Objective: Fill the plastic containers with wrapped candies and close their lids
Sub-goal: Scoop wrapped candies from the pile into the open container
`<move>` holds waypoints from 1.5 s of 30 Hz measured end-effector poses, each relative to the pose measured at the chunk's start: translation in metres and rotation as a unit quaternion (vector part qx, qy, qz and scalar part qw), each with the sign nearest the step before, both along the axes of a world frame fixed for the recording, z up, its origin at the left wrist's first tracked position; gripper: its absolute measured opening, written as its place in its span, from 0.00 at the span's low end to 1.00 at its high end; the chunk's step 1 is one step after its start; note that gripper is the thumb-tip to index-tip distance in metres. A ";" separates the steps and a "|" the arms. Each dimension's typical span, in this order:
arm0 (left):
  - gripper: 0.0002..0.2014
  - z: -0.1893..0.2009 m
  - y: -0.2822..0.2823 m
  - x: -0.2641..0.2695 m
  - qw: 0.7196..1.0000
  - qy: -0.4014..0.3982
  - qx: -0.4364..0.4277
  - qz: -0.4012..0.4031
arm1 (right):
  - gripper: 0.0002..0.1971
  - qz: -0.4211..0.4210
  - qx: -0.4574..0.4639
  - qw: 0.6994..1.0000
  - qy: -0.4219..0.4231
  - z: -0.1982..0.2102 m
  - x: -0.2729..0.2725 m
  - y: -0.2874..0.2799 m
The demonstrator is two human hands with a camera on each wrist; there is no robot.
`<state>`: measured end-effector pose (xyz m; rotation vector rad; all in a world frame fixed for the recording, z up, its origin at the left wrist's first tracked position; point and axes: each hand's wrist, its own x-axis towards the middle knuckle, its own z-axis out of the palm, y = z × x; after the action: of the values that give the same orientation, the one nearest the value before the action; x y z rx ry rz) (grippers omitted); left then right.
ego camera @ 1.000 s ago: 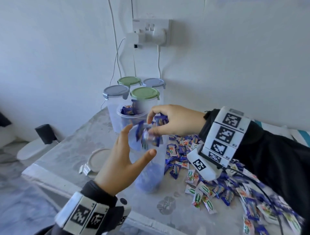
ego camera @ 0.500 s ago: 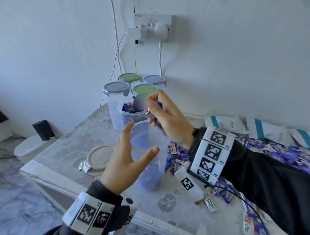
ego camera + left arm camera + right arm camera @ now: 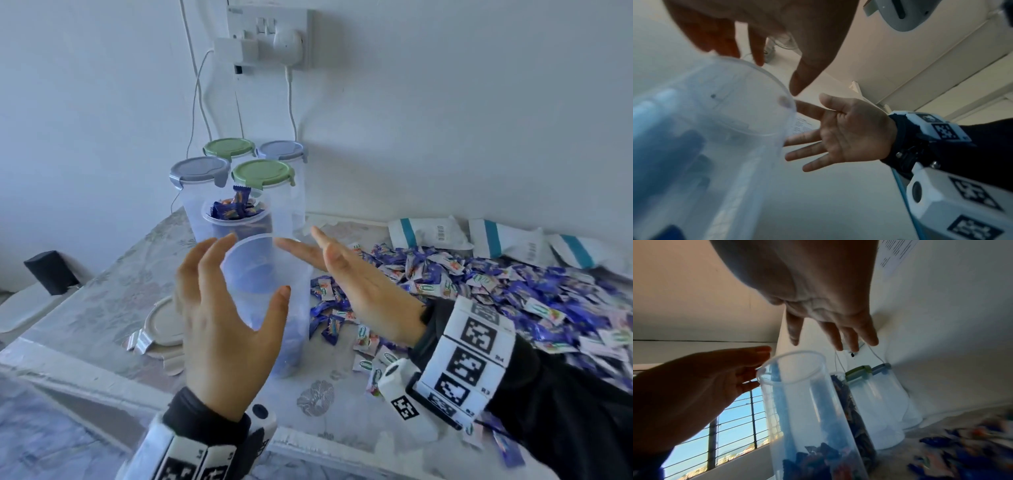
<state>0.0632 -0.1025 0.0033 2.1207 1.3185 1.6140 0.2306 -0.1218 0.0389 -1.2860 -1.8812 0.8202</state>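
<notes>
Container (image 3: 270,274) stands upright, mouth up, between two open, empty hands.

Patterned worktop (image 3: 102,301) is bearing an open container (image 3: 274,308), four lidded containers (image 3: 202,192), a loose lid (image 3: 161,325) and scattered wrapped candies (image 3: 496,284).

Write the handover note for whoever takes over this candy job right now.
Left hand: open, fingers spread round the open container, not clearly gripping.
Right hand: open, empty, flat beside the container's rim.
Open container: upright near the table's front edge, only a shallow layer of candies at the bottom.
Second container behind it: full, no lid.
Four lidded containers at the back look empty.
Loose lid lies to the left; candy pile to the right.
Left: fill containers, close lids.
</notes>
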 end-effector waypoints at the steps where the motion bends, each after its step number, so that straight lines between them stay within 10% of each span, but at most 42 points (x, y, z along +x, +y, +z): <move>1: 0.27 0.000 -0.007 0.005 0.999 -0.017 0.031 0.004 | 0.23 -0.029 0.008 1.000 0.006 -0.006 0.009 -0.010; 7: 0.13 -0.048 -0.042 0.049 0.982 -0.036 -0.039 -0.180 | 0.21 -0.242 0.029 0.968 -0.056 -0.067 0.053 -0.102; 17: 0.56 -0.120 -0.045 0.094 0.915 0.217 -0.318 -0.115 | 0.42 -0.509 -0.161 0.822 -0.196 -0.143 0.114 -0.196; 26: 0.55 -0.118 -0.036 0.109 0.879 0.360 -0.279 -0.141 | 0.29 -0.448 -0.127 0.876 -0.121 -0.145 0.133 -0.166; 33: 0.43 -0.122 -0.043 0.109 0.907 0.255 -0.244 -0.230 | 0.31 -0.376 -0.070 0.921 -0.075 -0.150 0.115 -0.155; 41: 0.35 -0.122 -0.048 0.116 0.852 0.438 -0.188 -0.217 | 0.45 -0.404 -0.166 0.845 -0.308 -0.153 0.106 -0.152; 45: 0.24 -0.125 -0.053 0.118 0.893 0.350 -0.173 -0.224 | 0.37 -0.435 -0.169 0.831 -0.303 -0.152 0.114 -0.136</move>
<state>0.1817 -0.1555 -0.1220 2.5890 1.0218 0.3948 0.3445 -0.2580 -0.1136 -2.5760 -1.2840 0.2388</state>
